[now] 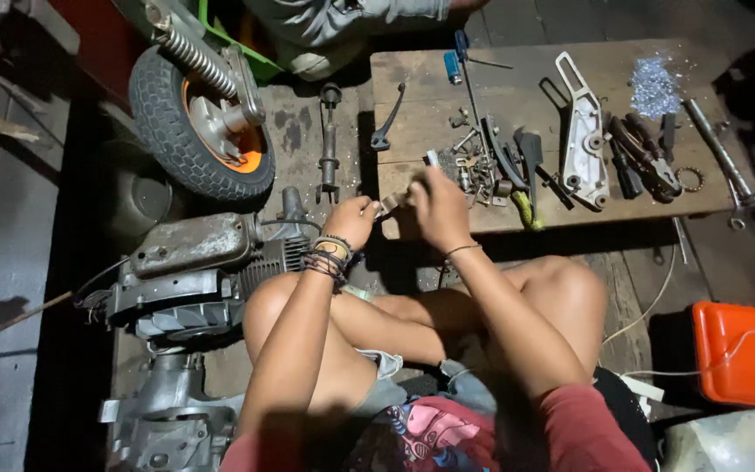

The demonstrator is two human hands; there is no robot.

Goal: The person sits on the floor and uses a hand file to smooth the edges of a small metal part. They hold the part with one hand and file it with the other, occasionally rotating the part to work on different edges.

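Observation:
My left hand [353, 218] and my right hand [437, 206] meet over the near edge of a low wooden board [517, 65]. Between their fingertips they hold a small metal part [392, 204]; its exact shape is too small to tell. Bracelets circle my left wrist. Just beyond my right hand lies a pile of bolts, nuts and small metal fittings [474, 166]. I sit cross-legged on the floor with bare knees under my arms.
On the board lie a white metal bracket [583, 131], pliers [648, 157], a black lever [388, 118], a wrench [723, 157] and a blue lighter [453, 66]. A grey engine [190, 271] and a small wheel with orange hub [198, 114] stand left. An orange case [744, 354] sits right.

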